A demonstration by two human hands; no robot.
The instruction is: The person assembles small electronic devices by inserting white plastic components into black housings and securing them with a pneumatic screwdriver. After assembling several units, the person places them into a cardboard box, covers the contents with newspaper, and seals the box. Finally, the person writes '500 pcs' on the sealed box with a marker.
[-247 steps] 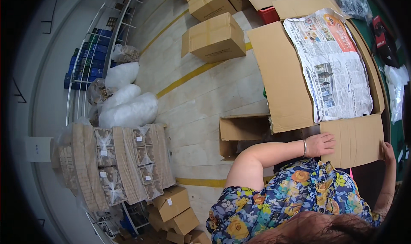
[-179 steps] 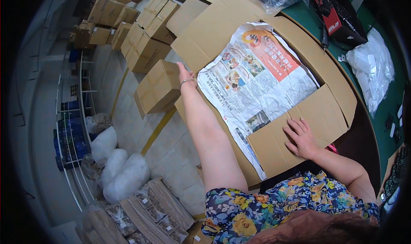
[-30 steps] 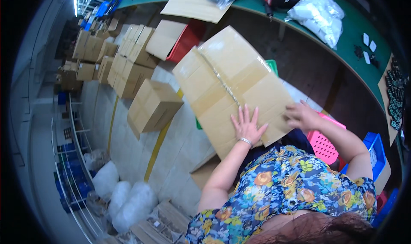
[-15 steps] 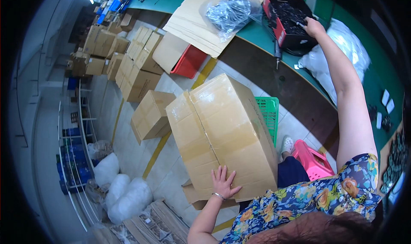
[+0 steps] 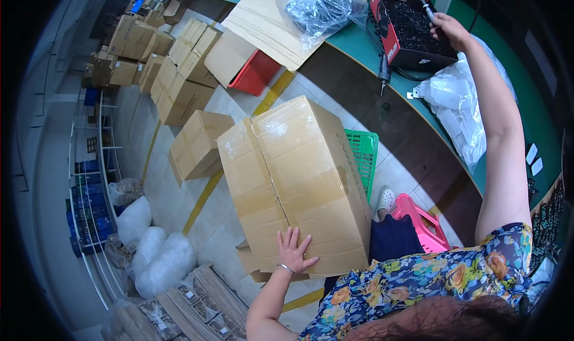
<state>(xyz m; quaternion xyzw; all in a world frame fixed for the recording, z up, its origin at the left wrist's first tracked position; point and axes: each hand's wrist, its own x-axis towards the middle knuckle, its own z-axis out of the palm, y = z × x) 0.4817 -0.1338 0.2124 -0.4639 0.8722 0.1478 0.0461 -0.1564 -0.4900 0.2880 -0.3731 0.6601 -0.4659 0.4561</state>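
A large taped cardboard box (image 5: 293, 173) stands in front of me, its seam running along the top. My left hand (image 5: 293, 254) lies flat on its near part, fingers spread. At the far right my right hand (image 5: 451, 31) is closed around a slim pen-like marker (image 5: 427, 9), grey with a dark end, held over an open black and red box (image 5: 390, 42) of small dark parts. That box sits on the green table. Beside it a power screwdriver (image 5: 384, 72) points over the table edge.
A clear bag of metal parts (image 5: 326, 9) rests on flattened cardboard (image 5: 257, 18). White plastic bags (image 5: 451, 96) lie under my right arm. A green crate (image 5: 365, 156) and pink stool (image 5: 418, 221) stand by the box. More cartons (image 5: 179, 90) and a red bin (image 5: 254, 72) are at left.
My right hand has lifted the marker up from among the small dark parts in the black and red box. My left hand stays on the cardboard box; the view has shifted slightly.
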